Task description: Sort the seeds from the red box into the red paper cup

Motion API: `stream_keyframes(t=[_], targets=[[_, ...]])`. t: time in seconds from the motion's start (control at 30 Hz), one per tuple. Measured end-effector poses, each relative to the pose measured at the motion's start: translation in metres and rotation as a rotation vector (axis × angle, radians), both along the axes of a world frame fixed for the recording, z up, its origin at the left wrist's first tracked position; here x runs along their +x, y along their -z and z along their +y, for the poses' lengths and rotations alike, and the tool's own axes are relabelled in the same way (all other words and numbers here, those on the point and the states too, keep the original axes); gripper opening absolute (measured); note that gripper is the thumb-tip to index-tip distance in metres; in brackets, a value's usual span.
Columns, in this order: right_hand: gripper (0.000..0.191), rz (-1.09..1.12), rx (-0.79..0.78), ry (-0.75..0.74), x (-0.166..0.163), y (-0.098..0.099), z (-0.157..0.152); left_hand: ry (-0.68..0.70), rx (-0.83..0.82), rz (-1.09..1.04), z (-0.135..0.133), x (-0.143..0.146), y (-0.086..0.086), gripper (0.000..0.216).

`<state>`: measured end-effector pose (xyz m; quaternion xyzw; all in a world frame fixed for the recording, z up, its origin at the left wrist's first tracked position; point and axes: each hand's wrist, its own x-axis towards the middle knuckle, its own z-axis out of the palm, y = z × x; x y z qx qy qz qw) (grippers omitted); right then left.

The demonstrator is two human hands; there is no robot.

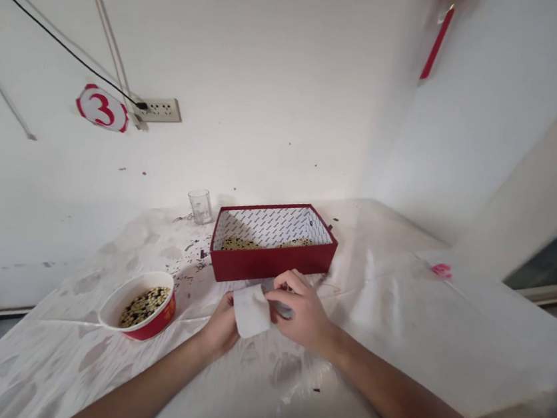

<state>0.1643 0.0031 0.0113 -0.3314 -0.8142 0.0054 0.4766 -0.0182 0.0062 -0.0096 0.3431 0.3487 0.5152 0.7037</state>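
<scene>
Both my hands meet over the table just in front of a red box (272,262). My left hand (221,326) pinches a white paper tissue (251,310) from below. My right hand (297,308) is closed over the tissue's right edge and over a grey object (283,310) that I cannot make out. The box has a patterned white lining and a layer of pale beans along its near inner side. A red and white paper bowl (139,307) with mixed dark and pale beans stands to the left of my hands.
A small clear glass (201,205) stands behind the box near the wall. Dark bits lie scattered on the plastic-covered table (397,316) left of the box. A pink scrap (441,270) lies at the right. A wall socket (162,110) and a "3" sticker (101,108) are on the wall.
</scene>
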Motion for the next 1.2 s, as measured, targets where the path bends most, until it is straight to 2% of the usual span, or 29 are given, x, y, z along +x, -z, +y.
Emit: stream_keyframes(t=[0.1,0.3,0.4,0.43,0.57,0.67,0.87,1.0,1.2], targets=[[0.023,0.042,0.005,0.006,-0.001,-0.002,0.000,-0.059,-0.113,-0.051,0.006,-0.004,0.007,0.022],[0.020,0.111,-0.019,-0.032,0.002,-0.004,0.000,0.027,-0.120,-0.123,0.009,-0.003,0.007,0.018],[0.020,0.148,-0.030,-0.034,0.003,0.000,0.000,0.183,-0.070,-0.188,0.009,-0.003,0.008,0.016],[0.021,0.146,-0.031,-0.040,0.002,0.002,0.001,0.196,-0.059,-0.196,0.010,-0.004,0.010,0.015],[0.024,0.111,-0.028,-0.083,0.000,0.006,0.001,0.215,-0.166,-0.225,0.015,-0.008,0.016,0.013],[0.026,0.092,0.004,-0.104,0.000,0.005,-0.001,0.250,-0.188,-0.237,0.016,-0.009,0.015,0.013],[0.033,0.019,0.124,-0.060,-0.004,0.012,0.001,0.262,-0.092,-0.295,0.017,-0.007,0.006,0.012],[0.041,-0.034,0.204,-0.038,-0.008,0.015,-0.001,0.296,-0.058,-0.236,0.020,-0.009,0.003,0.008],[0.037,-0.097,0.248,0.081,-0.003,0.018,-0.008,0.278,0.017,-0.173,0.017,-0.011,0.003,0.013]])
